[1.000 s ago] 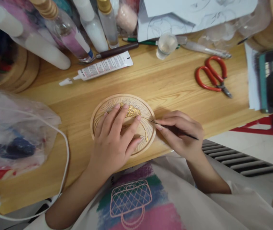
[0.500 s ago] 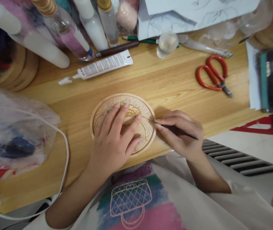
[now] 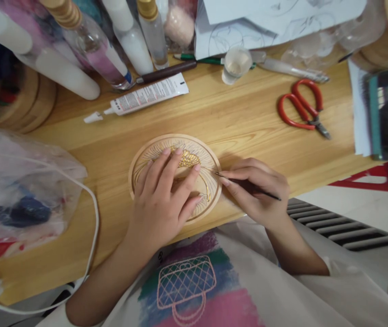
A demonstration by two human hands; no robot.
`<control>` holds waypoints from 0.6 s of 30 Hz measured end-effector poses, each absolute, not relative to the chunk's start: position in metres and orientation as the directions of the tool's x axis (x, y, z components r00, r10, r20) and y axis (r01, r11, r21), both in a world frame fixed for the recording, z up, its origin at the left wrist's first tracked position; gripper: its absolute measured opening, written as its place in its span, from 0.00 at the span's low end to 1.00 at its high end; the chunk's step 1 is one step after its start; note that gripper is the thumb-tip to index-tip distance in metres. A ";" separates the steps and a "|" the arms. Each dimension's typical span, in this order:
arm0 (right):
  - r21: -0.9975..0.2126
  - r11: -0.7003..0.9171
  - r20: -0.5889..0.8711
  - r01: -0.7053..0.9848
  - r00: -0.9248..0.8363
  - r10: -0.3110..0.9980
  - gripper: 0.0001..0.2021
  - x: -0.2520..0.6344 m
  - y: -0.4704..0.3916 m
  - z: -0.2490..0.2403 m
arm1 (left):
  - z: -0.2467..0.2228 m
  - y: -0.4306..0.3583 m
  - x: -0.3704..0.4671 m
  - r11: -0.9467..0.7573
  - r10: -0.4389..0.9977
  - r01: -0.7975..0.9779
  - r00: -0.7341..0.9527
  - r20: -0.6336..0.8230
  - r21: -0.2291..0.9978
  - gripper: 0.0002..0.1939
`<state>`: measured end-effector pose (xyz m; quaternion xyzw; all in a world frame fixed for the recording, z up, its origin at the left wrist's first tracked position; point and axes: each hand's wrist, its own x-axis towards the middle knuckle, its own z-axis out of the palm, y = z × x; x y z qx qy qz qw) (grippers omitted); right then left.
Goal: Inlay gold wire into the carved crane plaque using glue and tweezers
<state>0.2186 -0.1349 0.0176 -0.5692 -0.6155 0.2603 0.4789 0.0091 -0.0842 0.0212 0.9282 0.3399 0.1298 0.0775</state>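
Observation:
A round wooden disc (image 3: 133, 170) with a raised rim lies on the table in front of me. Fine dark lines radiate over its face, and gold wire outlines (image 3: 190, 159) form a scalloped shape and a curve. My left hand (image 3: 161, 195) rests flat on the disc with fingers spread, covering much of its left and middle. At the disc's right edge, my right hand (image 3: 260, 188) pinches slim black tweezers (image 3: 271, 195) like a pen. Their tip is over the right rim; whether it grips anything is too small to tell.
Behind the disc lie a white glue tube (image 3: 149, 94) and its cap (image 3: 93, 117). Red-handled cutters (image 3: 301, 109) are at right, a small clear cup (image 3: 236, 66) farther back. Bottles (image 3: 100, 59) crowd the back left. A plastic bag (image 3: 27, 190) and white cable (image 3: 95, 218) lie left.
Hardly anything differs. The tweezers' tip has shifted very slightly at the disc's right edge, and the whole view has moved a little. My left hand stays on the disc.

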 end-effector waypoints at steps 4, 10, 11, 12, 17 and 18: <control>-0.868 0.219 0.295 0.445 0.107 0.950 0.05 0.218 -0.135 0.018 | 0.020 -0.085 0.009 -0.750 0.659 0.618 0.729 0.186 0.237 0.23; -0.871 0.226 0.298 0.436 0.105 0.949 0.06 0.218 -0.135 0.017 | 0.021 -0.085 0.008 -0.760 0.647 0.604 0.738 0.190 0.241 0.23; -0.871 0.226 0.299 0.435 0.105 0.949 0.07 0.218 -0.135 0.017 | 0.021 -0.085 0.008 -0.760 0.647 0.604 0.737 0.195 0.240 0.23; -0.872 0.227 0.299 0.434 0.105 0.948 0.07 0.218 -0.135 0.017 | 0.021 -0.085 0.008 -0.759 0.648 0.605 0.735 0.197 0.239 0.23; -0.872 0.232 0.305 0.432 0.106 0.946 0.06 0.218 -0.135 0.016 | 0.021 -0.085 0.009 -0.758 0.650 0.610 0.735 0.194 0.231 0.23; -0.871 0.232 0.305 0.432 0.105 0.947 0.06 0.218 -0.135 0.016 | 0.020 -0.085 0.009 -0.757 0.651 0.611 0.734 0.192 0.231 0.23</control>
